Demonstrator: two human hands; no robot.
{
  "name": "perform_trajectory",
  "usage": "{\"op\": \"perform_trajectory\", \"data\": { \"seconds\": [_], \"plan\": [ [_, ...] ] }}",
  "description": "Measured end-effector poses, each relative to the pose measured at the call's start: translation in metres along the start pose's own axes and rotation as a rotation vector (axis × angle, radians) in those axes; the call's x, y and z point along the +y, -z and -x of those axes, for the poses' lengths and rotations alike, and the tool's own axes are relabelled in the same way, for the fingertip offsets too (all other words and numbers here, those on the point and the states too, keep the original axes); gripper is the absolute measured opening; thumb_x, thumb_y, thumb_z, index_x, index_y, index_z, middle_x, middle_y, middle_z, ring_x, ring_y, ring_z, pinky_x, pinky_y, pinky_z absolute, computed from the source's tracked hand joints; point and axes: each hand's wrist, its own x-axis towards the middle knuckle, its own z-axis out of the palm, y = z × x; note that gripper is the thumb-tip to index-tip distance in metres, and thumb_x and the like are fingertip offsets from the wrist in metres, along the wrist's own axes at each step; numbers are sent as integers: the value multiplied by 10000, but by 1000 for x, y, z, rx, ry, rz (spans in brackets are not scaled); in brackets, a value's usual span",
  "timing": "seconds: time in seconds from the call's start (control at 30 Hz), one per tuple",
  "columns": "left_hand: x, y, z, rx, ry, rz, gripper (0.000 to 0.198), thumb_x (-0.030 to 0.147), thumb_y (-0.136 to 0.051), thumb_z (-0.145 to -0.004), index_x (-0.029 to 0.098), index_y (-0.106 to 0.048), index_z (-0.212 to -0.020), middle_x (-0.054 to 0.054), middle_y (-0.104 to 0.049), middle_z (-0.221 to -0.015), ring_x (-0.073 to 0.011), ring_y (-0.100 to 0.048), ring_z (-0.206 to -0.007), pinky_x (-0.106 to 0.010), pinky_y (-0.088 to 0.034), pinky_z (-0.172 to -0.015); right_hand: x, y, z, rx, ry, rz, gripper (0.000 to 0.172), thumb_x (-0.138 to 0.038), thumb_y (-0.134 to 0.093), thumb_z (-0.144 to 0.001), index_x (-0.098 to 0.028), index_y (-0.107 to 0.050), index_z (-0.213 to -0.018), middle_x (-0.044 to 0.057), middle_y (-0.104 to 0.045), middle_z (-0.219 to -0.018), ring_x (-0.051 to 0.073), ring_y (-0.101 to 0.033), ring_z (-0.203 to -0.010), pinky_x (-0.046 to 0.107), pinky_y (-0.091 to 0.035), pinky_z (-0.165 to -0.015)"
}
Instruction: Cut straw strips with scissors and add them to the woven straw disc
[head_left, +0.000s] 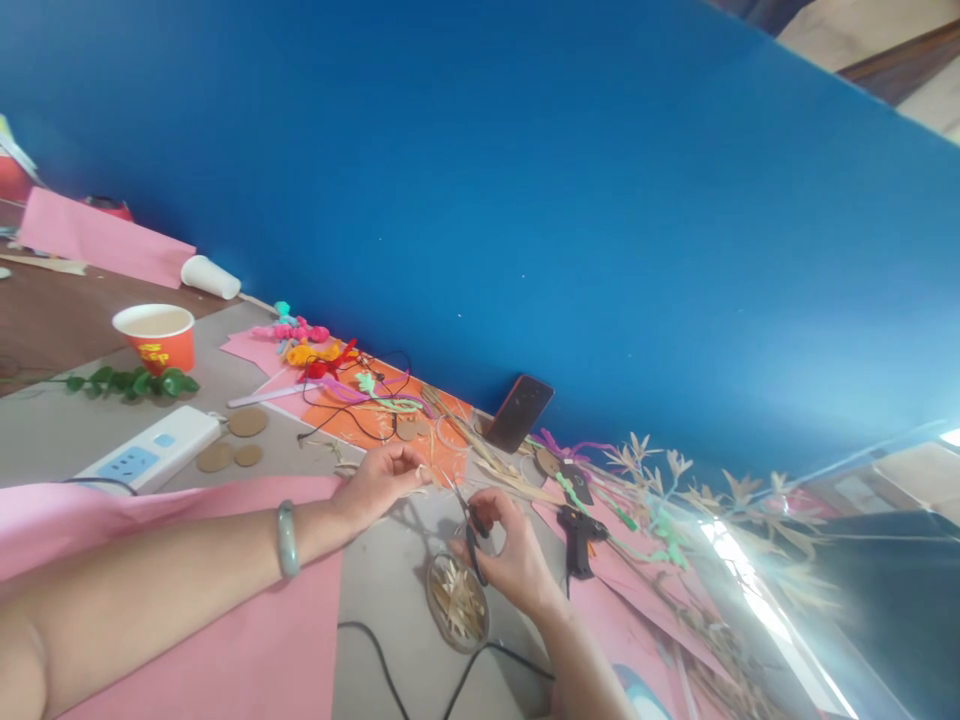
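Note:
My right hand (510, 550) is closed on the black handles of a pair of scissors (470, 519), whose blades point up and to the left. Just left of the blade tips, my left hand (382, 485) pinches a small pale piece (424, 474), perhaps a strip of dry plant, too small to make out. The wrist of that arm carries a green bangle. Below the scissors stands an oval container (430, 600) filled with short straw-coloured cuttings (459, 600).
A black glue gun (579, 540) lies to the right, near dried stems. A phone (519, 413) leans against the blue partition (480, 200). Leftward are a power strip (154, 447), cardboard discs (247, 422) and a paper cup (171, 352). Black cable (375, 650) crosses the front.

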Motion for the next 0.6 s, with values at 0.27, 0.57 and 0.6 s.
{"op": "perform_trajectory", "data": {
  "seconds": [0.27,0.57,0.6],
  "plan": [
    [6,-4,2,56,12,35,252,335,-718,-666,142,-569,-731,-18,-656,-682,-107,-590,-613,-217,-436,-582,0,-3,3,7,44,118,292,-341,-686,-635,-223,-538,-857,-30,-577,-591,176,-506,-666,300,-392,-655],
    [8,-4,3,95,-7,-31,256,350,-710,-669,140,-570,-711,-13,-651,-669,-104,-575,-595,-216,-419,-569,-6,-4,4,12,43,142,293,-318,-722,-617,-235,-536,-826,-46,-600,-554,175,-500,-646,284,-378,-640],
    [8,-5,3,98,-4,-31,259,350,-712,-668,139,-567,-709,-10,-646,-661,-101,-571,-588,-215,-418,-567,-7,-4,4,7,43,140,290,-323,-720,-619,-234,-535,-824,-46,-601,-554,173,-498,-643,283,-377,-641]
  ]
}}
